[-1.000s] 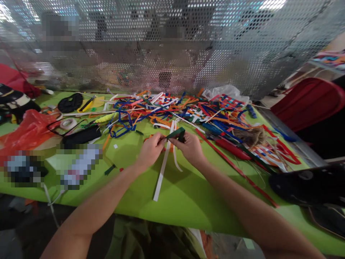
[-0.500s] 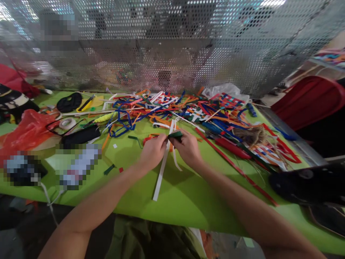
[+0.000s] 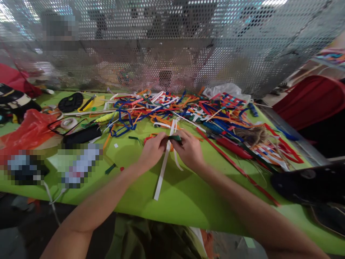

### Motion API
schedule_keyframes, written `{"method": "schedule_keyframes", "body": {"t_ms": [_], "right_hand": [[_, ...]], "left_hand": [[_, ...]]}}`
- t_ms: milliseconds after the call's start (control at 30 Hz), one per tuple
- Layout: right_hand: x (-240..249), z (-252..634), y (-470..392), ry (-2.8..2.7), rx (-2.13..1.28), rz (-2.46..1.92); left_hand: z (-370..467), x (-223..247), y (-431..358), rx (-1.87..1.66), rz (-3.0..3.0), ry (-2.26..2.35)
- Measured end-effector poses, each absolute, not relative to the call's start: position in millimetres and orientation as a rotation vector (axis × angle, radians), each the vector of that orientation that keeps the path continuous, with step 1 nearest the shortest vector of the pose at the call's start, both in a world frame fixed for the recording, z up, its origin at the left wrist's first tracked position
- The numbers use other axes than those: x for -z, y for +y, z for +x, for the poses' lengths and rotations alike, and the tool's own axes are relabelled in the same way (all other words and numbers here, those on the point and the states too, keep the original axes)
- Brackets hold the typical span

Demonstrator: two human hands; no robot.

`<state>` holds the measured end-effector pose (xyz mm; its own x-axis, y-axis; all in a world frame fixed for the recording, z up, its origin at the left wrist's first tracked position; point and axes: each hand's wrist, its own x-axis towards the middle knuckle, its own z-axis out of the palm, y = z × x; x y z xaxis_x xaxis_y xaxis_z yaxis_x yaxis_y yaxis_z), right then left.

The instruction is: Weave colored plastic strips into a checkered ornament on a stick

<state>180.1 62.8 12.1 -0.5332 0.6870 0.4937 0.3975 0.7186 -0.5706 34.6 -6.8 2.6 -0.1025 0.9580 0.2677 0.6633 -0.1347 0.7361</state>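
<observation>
My left hand (image 3: 155, 146) and my right hand (image 3: 189, 148) meet over the middle of the green table (image 3: 140, 196), both with fingers pinched. Between them is a dark green strip (image 3: 175, 137), its wider end at my right fingers and its other end at my left fingertips. A long white strip (image 3: 161, 180) runs under or through the pinch and slants toward the front edge; whether it is gripped too is hidden. Close to my right hand a thinner white strip (image 3: 178, 163) curls down. Orange and red strips (image 3: 148, 137) lie partly behind my left hand.
Behind my hands spreads a heap of coloured strips (image 3: 159, 108) with woven pieces (image 3: 196, 113). A red strip (image 3: 237, 165) crosses the table's right side. On the left are a tape roll (image 3: 68, 123), a black case (image 3: 83, 136) and a red plastic bag (image 3: 32, 126). A perforated metal screen (image 3: 167, 46) stands behind.
Both hands hold nearly the same place and the same pinch on the dark green strip. My right hand's fingers have shifted slightly, and the whole view has drifted a little.
</observation>
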Motion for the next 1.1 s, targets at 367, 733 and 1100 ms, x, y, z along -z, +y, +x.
{"method": "schedule_keyframes", "body": {"t_ms": [367, 733, 1100], "right_hand": [[-9, 178, 74, -1.855, -1.152, -0.857], [-12, 180, 90, -1.443, -1.367, -0.791], [-6, 179, 84, -1.619, -1.376, -0.932]], "left_hand": [[27, -5, -4, -1.111, 1.684, 1.714], [17, 0, 2, -1.141, 1.561, 1.645], [17, 7, 9, -1.158, 1.338, 1.301]]}}
